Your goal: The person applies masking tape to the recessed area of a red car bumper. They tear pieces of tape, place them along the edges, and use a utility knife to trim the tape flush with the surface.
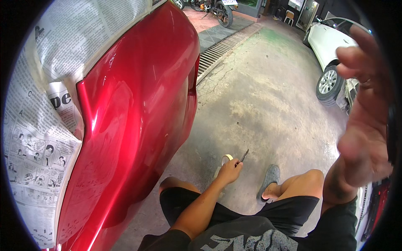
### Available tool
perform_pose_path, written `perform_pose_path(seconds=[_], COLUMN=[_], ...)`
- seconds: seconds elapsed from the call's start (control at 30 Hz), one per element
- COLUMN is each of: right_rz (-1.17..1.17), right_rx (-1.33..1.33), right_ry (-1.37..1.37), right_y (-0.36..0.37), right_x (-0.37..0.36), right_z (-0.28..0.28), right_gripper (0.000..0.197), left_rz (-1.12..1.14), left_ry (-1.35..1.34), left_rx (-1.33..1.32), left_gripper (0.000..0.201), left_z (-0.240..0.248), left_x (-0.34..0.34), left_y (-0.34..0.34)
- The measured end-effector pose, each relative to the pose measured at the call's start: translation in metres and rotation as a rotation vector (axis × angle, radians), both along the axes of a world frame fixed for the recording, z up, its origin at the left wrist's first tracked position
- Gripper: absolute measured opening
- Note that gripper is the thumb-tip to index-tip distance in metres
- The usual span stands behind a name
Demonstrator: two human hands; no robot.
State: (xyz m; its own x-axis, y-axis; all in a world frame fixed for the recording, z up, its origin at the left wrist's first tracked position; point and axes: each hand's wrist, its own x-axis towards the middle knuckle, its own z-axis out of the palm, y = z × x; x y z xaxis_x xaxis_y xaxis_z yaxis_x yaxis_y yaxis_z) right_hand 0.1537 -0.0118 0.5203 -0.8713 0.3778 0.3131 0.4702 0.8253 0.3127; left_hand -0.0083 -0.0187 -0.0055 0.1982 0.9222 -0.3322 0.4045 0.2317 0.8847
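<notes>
My left hand is closed low in front of my knees. A thin, dark, pen-like tool sticks out beyond its fingers; its exact kind is unclear. At the same hand shows a pale yellow tape roll, apparently held along with the tool. Close to the camera at the right edge, my right hand is raised, slightly blurred, with fingers apart and nothing seen in it. To my left stands a glossy red car body. Newspaper sheets cover the area beside it, edged with pale masking tape.
A white car stands at the far right, its front wheel facing the aisle. A metal drain grate crosses the concrete floor. Farther back are a motorcycle and a small chair.
</notes>
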Motion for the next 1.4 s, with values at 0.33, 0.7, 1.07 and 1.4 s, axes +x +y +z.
perform_pose_path(seconds=[0.33,0.7,1.07,1.4], right_rz=[-0.279,-0.576,-0.557,-0.716], right_rx=[-0.715,-1.316,-1.574,-1.338], right_ry=[0.790,0.713,0.895,1.316], right_y=[0.052,0.060,0.067,0.112], right_x=[-0.003,-0.015,-0.007,0.023], right_z=[-0.190,-0.397,-0.426,-0.375], right_gripper=[0.081,0.048,0.039,0.028], left_rz=[0.451,0.451,0.202,0.424], left_ry=[-0.881,-1.141,-0.901,-1.229], left_rx=[-0.194,-0.109,-0.020,-0.134], left_gripper=[0.037,0.030,0.027,0.072], left_z=[0.008,0.027,0.008,0.032], left_x=[-0.011,-0.020,-0.005,-0.041], left_y=[0.031,0.020,0.023,0.029])
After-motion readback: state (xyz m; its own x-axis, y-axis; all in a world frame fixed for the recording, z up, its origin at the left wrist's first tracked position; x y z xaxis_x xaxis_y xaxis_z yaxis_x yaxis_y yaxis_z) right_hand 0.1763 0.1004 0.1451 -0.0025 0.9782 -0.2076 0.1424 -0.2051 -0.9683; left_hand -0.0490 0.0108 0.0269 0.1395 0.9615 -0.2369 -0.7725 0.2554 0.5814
